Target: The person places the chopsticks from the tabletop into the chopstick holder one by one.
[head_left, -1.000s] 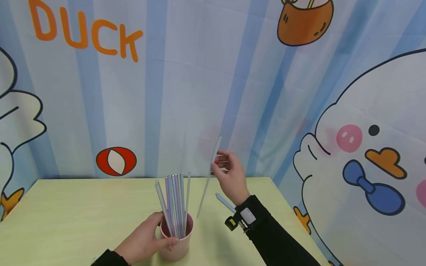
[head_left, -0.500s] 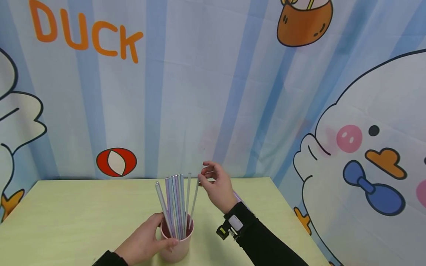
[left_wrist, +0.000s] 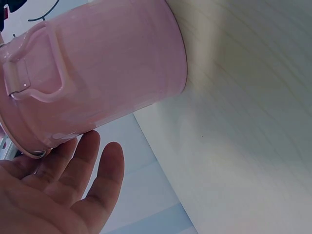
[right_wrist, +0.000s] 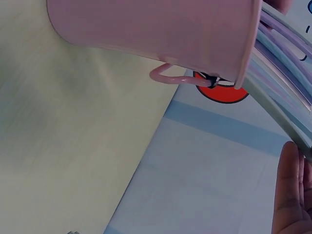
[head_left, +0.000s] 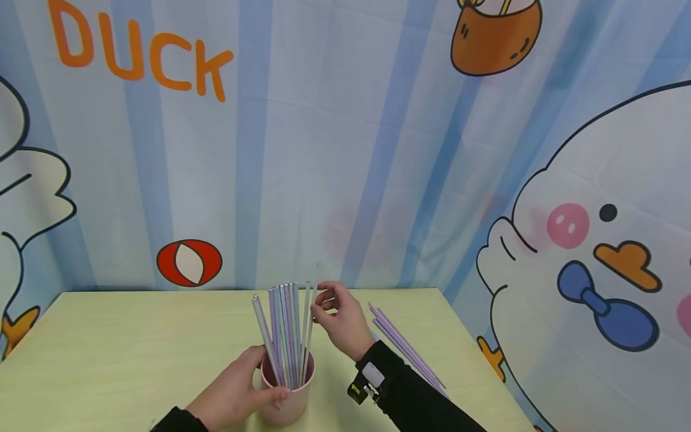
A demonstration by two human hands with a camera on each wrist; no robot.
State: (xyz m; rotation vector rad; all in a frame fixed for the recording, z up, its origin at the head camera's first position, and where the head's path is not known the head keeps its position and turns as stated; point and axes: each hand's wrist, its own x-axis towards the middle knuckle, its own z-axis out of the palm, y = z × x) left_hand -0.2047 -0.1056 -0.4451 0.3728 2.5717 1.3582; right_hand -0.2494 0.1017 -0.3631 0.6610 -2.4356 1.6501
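Observation:
A small pink bucket [head_left: 284, 411] stands upright on the table, with several pale purple, blue and silvery straws [head_left: 282, 336] in it. My left hand [head_left: 237, 387] grips the bucket, its thumb at the near rim and its fingers [left_wrist: 87, 161] along the side. With thumb and forefinger my right hand [head_left: 344, 321] pinches a clear, pale straw [head_left: 310, 336]. That straw's lower end is inside the bucket, at the right of the bunch. In the right wrist view, the fingers [right_wrist: 288, 180] show at the straws' upper part. A looped handle [right_wrist: 178, 79] sticks out from the bucket's side.
Several purple straws [head_left: 405, 345] lie on the pale yellow table [head_left: 135, 354] to the right, partly behind my right sleeve [head_left: 415, 390]. A striped cloth backdrop [head_left: 302, 150] with duck drawings stands along the table's far edge.
My right hand has moved left and down, bringing the straw from beside the bucket into it. The purple straws on the table have come into view. My left hand stays on the bucket.

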